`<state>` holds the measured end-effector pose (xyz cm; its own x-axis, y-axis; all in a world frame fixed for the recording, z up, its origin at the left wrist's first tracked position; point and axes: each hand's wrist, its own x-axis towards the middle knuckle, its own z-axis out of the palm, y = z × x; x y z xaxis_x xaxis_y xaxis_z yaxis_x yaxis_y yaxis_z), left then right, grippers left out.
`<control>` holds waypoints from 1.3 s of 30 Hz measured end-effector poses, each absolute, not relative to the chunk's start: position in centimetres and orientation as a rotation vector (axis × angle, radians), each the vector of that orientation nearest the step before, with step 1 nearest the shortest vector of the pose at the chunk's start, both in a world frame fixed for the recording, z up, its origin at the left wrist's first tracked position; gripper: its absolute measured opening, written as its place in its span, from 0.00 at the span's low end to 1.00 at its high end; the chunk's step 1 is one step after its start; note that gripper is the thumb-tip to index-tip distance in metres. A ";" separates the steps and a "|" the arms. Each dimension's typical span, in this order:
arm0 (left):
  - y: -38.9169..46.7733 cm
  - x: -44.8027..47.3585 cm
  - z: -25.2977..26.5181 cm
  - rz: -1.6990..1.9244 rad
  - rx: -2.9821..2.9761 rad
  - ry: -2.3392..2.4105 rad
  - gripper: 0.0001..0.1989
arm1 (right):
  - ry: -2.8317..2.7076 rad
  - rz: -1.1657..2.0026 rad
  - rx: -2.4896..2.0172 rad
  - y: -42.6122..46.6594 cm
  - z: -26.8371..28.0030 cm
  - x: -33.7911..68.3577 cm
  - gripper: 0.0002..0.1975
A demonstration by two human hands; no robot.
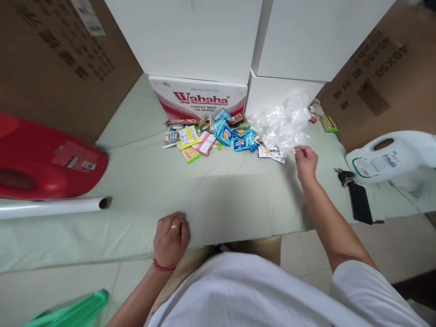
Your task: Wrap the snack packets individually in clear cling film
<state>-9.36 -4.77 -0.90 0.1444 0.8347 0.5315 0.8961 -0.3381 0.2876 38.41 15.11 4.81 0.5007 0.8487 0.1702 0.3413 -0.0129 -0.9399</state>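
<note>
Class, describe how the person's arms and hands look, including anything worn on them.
Both forearms are bare. The left hand wears a plain gold-coloured ring, with a thin red cord bracelet at that wrist. The right hand shows no jewellery; a short white sleeve covers that upper arm.

Plastic bags [281,122] look glossy, the tablecloth [218,195] matt.

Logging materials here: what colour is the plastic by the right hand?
The plastic is clear, whitish where crumpled; the head view shows it.
</note>
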 end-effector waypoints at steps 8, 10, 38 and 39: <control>-5.7 -10.0 -2.7 -0.870 -2.273 -1.844 0.12 | -1.577 0.481 -1.711 17.4 4.7 32.9 0.12; -5.7 -9.9 -2.7 -0.835 -2.224 -1.853 0.12 | -1.528 0.350 -1.759 18.1 4.7 33.5 0.11; -5.3 -9.2 -2.0 -0.621 -2.207 -2.000 0.10 | -0.785 1.362 -1.097 14.9 7.0 29.9 0.18; -5.3 -9.3 -1.9 -0.639 -2.212 -2.006 0.10 | -0.733 1.452 -1.057 14.1 6.2 28.9 0.20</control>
